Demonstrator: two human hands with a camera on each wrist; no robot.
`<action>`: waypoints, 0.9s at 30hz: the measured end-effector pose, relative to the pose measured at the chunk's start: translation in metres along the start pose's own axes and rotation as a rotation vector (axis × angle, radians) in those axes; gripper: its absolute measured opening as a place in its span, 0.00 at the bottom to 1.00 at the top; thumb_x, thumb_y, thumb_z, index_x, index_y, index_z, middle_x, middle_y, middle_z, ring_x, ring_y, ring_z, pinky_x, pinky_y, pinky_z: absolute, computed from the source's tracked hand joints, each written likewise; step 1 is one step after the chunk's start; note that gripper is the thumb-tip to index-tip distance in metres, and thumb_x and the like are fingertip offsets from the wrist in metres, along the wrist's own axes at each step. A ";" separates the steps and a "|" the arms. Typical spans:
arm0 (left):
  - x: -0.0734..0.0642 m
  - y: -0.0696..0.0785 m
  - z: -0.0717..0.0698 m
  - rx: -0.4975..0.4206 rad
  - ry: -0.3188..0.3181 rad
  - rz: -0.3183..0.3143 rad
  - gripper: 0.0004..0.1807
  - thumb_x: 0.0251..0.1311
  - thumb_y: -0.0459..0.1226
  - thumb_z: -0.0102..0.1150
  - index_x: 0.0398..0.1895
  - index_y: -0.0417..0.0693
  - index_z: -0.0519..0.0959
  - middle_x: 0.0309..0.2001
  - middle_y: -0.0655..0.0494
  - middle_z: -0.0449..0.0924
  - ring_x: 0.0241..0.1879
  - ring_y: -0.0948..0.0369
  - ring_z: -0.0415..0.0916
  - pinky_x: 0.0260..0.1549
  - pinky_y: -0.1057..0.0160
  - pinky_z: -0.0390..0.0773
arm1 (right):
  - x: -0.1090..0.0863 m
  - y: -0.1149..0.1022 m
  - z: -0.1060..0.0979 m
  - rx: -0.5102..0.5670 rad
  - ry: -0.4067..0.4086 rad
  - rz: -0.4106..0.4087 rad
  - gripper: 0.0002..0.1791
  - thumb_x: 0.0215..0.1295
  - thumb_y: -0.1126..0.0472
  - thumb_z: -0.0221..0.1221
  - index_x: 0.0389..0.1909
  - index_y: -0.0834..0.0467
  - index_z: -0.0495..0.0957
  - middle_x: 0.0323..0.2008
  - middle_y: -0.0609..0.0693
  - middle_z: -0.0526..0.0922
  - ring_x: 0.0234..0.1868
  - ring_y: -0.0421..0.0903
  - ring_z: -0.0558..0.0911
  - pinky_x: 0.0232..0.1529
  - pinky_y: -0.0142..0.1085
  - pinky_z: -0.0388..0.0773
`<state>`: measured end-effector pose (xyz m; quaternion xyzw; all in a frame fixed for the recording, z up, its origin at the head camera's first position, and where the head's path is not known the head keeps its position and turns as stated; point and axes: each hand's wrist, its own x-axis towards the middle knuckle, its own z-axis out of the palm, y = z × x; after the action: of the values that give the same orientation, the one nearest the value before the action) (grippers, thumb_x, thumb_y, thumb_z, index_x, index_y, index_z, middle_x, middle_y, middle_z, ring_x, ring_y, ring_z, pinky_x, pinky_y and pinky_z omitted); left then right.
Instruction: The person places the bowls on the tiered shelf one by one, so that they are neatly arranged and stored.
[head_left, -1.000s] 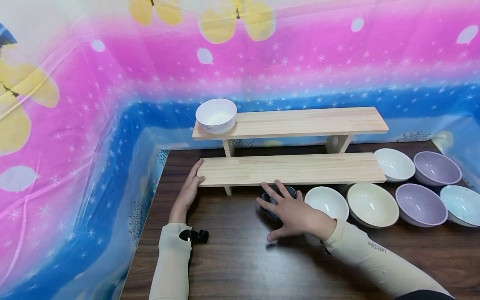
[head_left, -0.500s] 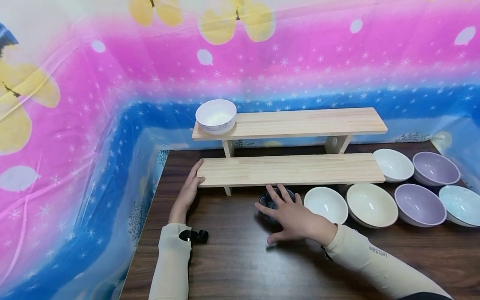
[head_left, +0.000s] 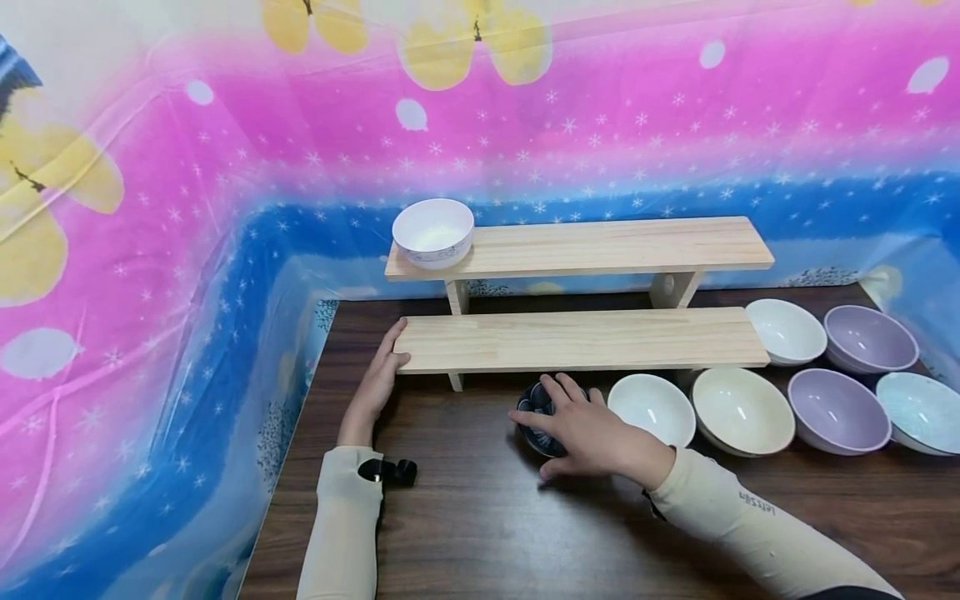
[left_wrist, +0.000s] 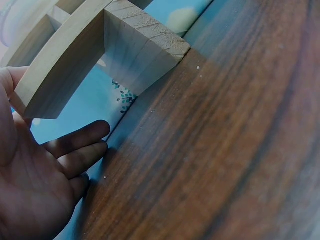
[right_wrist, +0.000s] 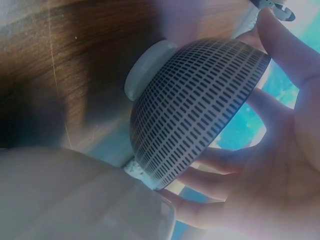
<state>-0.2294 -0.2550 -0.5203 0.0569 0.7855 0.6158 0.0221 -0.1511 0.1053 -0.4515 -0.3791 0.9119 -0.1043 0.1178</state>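
Behind everything, across the top and left of the head view, hangs a pink-and-blue patterned cloth point(head_left: 637, 125). Below it spreads the dark wood table point(head_left: 465, 525), and mid-frame stands the two-tier wooden shelf point(head_left: 585, 340). To the hands now: the right hand point(head_left: 592, 435), just below centre, is fanned wide, fingers nearly straight over a bowl's mouth, thumb at the rim! The left hand point(head_left: 375, 385), left of centre, has the end of the lower plank between thumb and forefinger, its other fingers extended clear below in the left wrist view. Over at right, a cream bowl point(head_left: 742, 412), two purple bowls point(head_left: 838, 410), a pale blue bowl point(head_left: 926, 414) and two plain white bowls point(head_left: 651, 410) crowd together. One patterned white bowl point(head_left: 433, 233) sits up on the top plank's left end. And under that right hand, the dark bowl point(head_left: 536, 400), in front of the lower plank.
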 end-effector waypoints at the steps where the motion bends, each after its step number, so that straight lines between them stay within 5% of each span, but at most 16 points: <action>1: 0.000 0.000 0.000 -0.002 -0.001 0.004 0.38 0.76 0.37 0.39 0.88 0.52 0.48 0.86 0.49 0.38 0.84 0.45 0.35 0.77 0.35 0.38 | 0.001 0.001 0.000 0.004 0.001 -0.005 0.47 0.59 0.39 0.74 0.79 0.42 0.69 0.79 0.73 0.53 0.78 0.75 0.53 0.58 0.77 0.66; 8: 0.000 0.000 0.000 0.002 -0.002 0.004 0.38 0.76 0.37 0.39 0.88 0.51 0.48 0.86 0.49 0.39 0.84 0.46 0.35 0.76 0.35 0.39 | 0.002 0.003 -0.004 0.089 -0.030 -0.003 0.45 0.61 0.42 0.74 0.79 0.43 0.69 0.78 0.71 0.51 0.79 0.77 0.48 0.57 0.81 0.62; 19: -0.002 -0.001 -0.001 -0.007 -0.001 0.007 0.38 0.76 0.36 0.39 0.88 0.52 0.48 0.86 0.49 0.39 0.84 0.46 0.35 0.77 0.36 0.39 | 0.006 0.000 -0.007 0.060 0.004 0.007 0.50 0.51 0.41 0.80 0.77 0.45 0.72 0.73 0.70 0.60 0.66 0.73 0.67 0.50 0.71 0.74; 27: -0.001 0.000 -0.001 0.005 -0.003 0.005 0.38 0.76 0.37 0.38 0.88 0.51 0.48 0.86 0.49 0.38 0.84 0.45 0.35 0.76 0.35 0.39 | 0.010 0.001 -0.009 0.039 -0.032 0.051 0.51 0.49 0.42 0.80 0.76 0.46 0.71 0.74 0.71 0.62 0.64 0.72 0.70 0.51 0.68 0.75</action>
<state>-0.2282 -0.2564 -0.5205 0.0598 0.7870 0.6136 0.0218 -0.1608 0.0998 -0.4443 -0.3550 0.9170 -0.1131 0.1423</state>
